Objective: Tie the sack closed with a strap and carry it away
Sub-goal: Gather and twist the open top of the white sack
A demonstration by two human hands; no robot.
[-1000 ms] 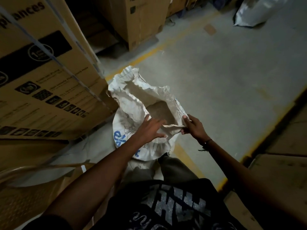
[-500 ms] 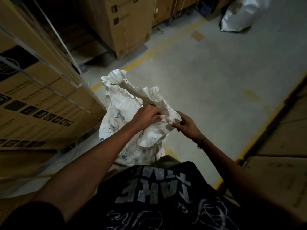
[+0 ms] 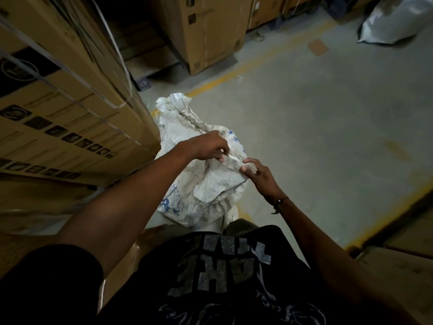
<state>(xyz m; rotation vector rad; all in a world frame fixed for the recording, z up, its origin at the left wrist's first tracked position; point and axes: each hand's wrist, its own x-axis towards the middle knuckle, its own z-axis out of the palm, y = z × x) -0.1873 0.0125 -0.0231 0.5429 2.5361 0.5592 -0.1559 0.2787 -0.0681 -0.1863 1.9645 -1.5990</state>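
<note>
1. Standing on the floor (image 3: 328, 137) just in front of the person, the sack (image 3: 201, 184) leaned close to a stack of boxes (image 3: 70, 118) on its left, its mouth flattened into a crumpled ridge that ran away from the camera.
2. The sack looked like thin woven material, soft and limp; it creased freely and would probably bunch into a neck with little force. Its weight could not be read from the view, though the rounded lower body suggested some filling.
3. The best hold seemed to be the loose collar just below the rim, gathered tight so a strap could bite; the printed belly looked too slack and wide to grip.
4. The left hand (image 3: 206, 146) reached in from the left with the arm stretched forward, knuckles up, fingers curled down onto the folded top and pinching a thin pale strip, possibly the strap (image 3: 233, 157), though that was not certain.
5. The right hand (image 3: 259, 177) came from the right with the wrist bent inward, thumb and forefinger pinched on the sack's near edge, the other fingers tucked under.
6. The two hands sat near each other without touching, and no strap was wound round the sack yet.
</note>
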